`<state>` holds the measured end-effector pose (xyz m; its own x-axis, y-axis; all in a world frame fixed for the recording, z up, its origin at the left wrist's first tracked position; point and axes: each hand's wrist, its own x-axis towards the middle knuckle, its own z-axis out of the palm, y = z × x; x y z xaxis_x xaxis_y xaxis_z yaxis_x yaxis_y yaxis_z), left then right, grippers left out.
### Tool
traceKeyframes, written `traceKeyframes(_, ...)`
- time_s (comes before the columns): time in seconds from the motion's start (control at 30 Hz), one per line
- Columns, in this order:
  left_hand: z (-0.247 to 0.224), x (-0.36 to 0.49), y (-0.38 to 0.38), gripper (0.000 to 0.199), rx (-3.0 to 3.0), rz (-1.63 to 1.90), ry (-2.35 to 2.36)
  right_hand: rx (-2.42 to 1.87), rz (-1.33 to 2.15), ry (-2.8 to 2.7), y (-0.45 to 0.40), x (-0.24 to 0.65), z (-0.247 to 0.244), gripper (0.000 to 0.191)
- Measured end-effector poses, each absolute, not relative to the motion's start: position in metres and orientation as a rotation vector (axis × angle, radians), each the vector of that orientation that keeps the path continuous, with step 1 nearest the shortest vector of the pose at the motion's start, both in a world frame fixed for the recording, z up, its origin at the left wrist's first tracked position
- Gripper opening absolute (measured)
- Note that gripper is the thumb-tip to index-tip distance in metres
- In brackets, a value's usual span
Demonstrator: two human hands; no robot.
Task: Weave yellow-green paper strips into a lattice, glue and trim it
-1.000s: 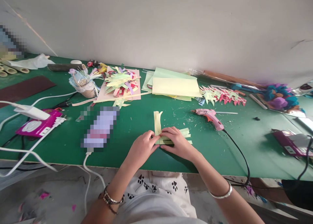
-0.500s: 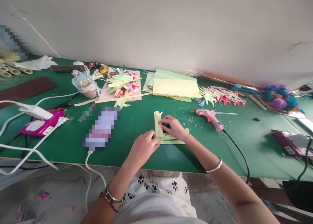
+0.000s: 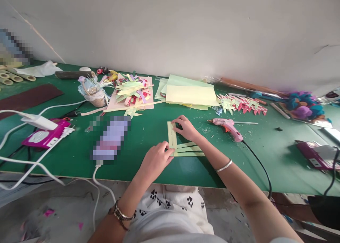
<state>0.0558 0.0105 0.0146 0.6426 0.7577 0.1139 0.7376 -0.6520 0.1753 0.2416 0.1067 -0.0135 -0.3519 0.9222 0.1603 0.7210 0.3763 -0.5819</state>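
Note:
Pale yellow-green paper strips lie on the green table in front of me. Upright ones (image 3: 172, 138) run away from me, and several cross strips (image 3: 191, 149) reach to the right from their near end. My left hand (image 3: 158, 157) has its thumb and fingers closed on the near corner where the strips meet. Near the far end of the upright strips, my right hand (image 3: 186, 129) pinches a paper strip between thumb and fingertips. The exact grip of the left fingertips is partly hidden.
A pink glue gun (image 3: 227, 128) lies to the right, its cord running off the table's front edge. To the left are a phone (image 3: 111, 138) on a white cable and a magenta power strip (image 3: 44, 136). Paper sheets (image 3: 191, 94) and a pile of coloured strips (image 3: 135, 89) stand behind.
My right hand has moved slightly away from me, to the far end of the upright strips. The cross strips now lie straighter and show more. My left hand stays in place.

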Motion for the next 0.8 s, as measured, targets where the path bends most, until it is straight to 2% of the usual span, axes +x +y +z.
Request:
traceKeyframes(0.23, 0.013, 0.056, 0.010, 0.014, 2.762, 0.282, 1.258, -1.385, 0.586, -2.207, 0.114, 0.240, -0.015, 0.033)
traceKeyframes(0.53, 0.015, 0.057, 0.008, 0.019, 2.868, 0.216, 1.269, -1.306, 0.688, -2.212, 0.125, 0.237, -0.009, 0.011)
traceKeyframes(0.8, 0.015, 0.055, 0.008, 0.024, 2.842, 0.295, 1.251, -1.336, 0.658, -2.153, 0.132, 0.238, -0.015, 0.008)
